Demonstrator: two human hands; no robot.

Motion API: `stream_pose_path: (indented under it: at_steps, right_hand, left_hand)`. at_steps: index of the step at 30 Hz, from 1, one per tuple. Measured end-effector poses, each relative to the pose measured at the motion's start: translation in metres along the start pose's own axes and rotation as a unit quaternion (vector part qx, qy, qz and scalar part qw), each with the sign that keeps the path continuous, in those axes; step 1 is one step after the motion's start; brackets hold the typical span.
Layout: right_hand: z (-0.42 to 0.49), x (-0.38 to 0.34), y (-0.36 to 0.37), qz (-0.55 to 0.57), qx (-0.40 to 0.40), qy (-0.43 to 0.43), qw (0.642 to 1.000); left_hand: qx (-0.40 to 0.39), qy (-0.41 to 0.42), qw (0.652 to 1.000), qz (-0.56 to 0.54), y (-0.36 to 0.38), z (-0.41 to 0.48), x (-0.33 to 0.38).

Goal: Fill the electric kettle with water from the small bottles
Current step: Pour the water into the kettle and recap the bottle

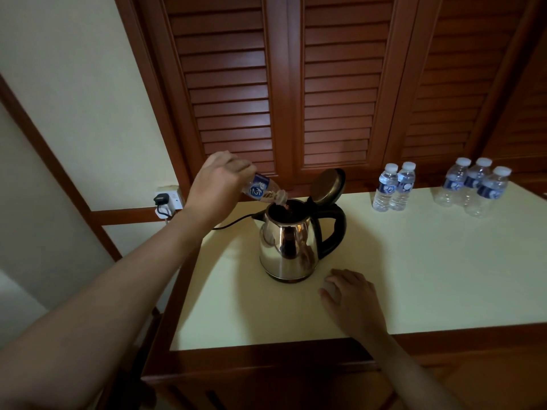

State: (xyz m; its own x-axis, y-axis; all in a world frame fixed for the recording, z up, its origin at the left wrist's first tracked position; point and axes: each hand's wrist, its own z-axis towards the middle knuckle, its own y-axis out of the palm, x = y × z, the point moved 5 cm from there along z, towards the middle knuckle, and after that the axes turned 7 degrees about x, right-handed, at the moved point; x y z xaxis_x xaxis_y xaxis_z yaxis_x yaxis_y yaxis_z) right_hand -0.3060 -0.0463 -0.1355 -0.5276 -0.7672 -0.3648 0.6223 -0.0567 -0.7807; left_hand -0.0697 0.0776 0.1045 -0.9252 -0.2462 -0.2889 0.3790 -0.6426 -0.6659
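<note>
A steel electric kettle (288, 247) stands on the pale tabletop (414, 276) with its lid (327, 187) flipped up and its black handle to the right. My left hand (217, 184) grips a small water bottle (265, 191) with a blue label, tipped down to the right so its neck is over the kettle's mouth. My right hand (349, 297) rests on the table just in front of the kettle, fingers loosely curled over a small pale thing that may be a cap. Two capped bottles (393, 187) stand behind the kettle to the right.
Three more small bottles (473, 186) stand at the table's far right. A black cord (233, 223) runs from the kettle to a wall socket (165, 199) on the left. Brown louvred doors (296, 84) rise behind the table. The table's wooden front edge (266, 356) is near me.
</note>
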Motion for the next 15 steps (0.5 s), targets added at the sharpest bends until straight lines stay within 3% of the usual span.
stream_pose_path:
  at_steps: [11, 15]
  right_hand:
    - [0.001, 0.0, 0.001, -0.002, -0.01, 0.001, 1.0]
    - [0.0, -0.001, -0.001, 0.003, 0.003, 0.002, 1.0]
  left_hand:
    - [0.002, 0.095, 0.995, 0.043, 0.007, 0.014, 0.011]
    - [-0.035, 0.119, 0.99, 0.067, 0.01, 0.015, 0.018]
